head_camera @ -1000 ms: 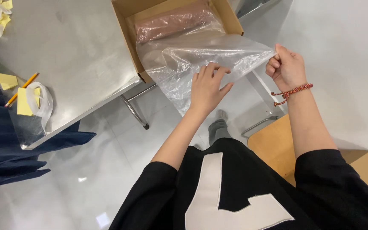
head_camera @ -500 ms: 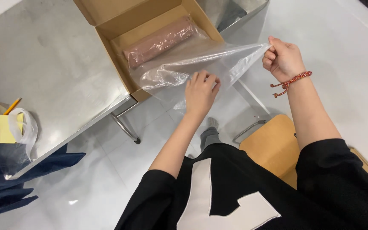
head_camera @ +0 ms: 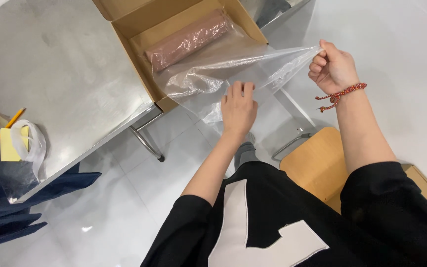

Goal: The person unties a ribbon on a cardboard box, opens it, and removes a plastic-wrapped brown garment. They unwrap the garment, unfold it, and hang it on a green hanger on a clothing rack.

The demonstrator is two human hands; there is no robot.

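Right hand [head_camera: 333, 68] clenched on corner of clear plastic bag [head_camera: 233, 69]; left hand [head_camera: 238, 106] flat against bag, fingers [head_camera: 237, 90] released, beside open cardboard box [head_camera: 174, 29].

A clear, colourless plastic bag [head_camera: 233, 66] shows the grey-white floor [head_camera: 396, 29] through it. The open cardboard box [head_camera: 139, 15] is tan-brown, and the wrapped roll [head_camera: 189, 39] inside it is dusty pink-brown. The metal table [head_camera: 60, 74] is dull silver-grey. A braided bracelet [head_camera: 342, 94] mixes red, yellow and dark strands. The person's top [head_camera: 371, 217] is black with a white patch. Sticky notes [head_camera: 8, 146] are yellow, the pencil [head_camera: 6, 129] orange-yellow, the folded cloth [head_camera: 6, 217] navy blue, and the chair seat [head_camera: 317, 163] light wood.
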